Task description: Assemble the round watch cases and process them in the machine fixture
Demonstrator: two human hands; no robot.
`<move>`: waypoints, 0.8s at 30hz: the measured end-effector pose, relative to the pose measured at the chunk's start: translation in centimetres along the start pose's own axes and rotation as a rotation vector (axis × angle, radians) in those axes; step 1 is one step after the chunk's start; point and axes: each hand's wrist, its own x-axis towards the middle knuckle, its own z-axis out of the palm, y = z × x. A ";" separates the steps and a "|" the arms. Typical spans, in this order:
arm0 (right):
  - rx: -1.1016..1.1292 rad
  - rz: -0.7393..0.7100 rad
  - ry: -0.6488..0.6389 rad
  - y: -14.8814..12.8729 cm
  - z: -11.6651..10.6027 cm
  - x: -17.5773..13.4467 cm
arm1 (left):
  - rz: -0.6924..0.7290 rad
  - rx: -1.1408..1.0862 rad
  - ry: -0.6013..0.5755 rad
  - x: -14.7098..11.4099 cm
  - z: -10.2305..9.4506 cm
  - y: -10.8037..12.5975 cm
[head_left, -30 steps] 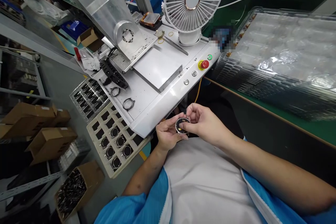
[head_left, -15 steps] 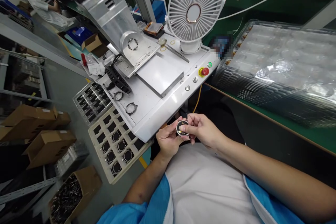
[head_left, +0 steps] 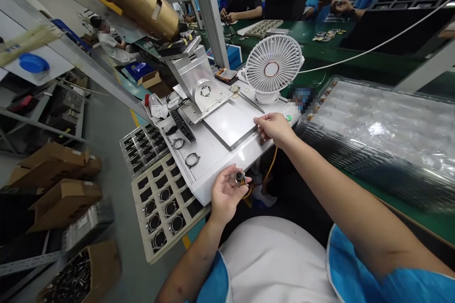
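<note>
My left hand is closed around the edge of a small round watch case, palm up, in front of the machine's front edge. Its dark inside faces me, with a bit of yellow showing. My right hand hovers over the right edge of the flat metal plate, its fingers curled together in a pinch. Whether anything sits between those fingertips is hidden. Just beyond them lie the tweezers. Two thin dark rings rest on the white machine top left of the plate.
On the left, a cream tray holds several round watch cases. A white fan stands behind my right hand. Stacked clear plastic trays fill the right side. Above the machine hangs a gold cylinder. Co-workers sit across the green bench.
My right hand has left the watch case and reached forward to the plate's right edge. My left hand keeps the case. The view has tilted up, showing more of the far bench.
</note>
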 end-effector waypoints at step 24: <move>-0.079 -0.232 -0.382 3.0 -1.4 -10.8 | 0.353 0.464 0.041 0.0 1.5 0.9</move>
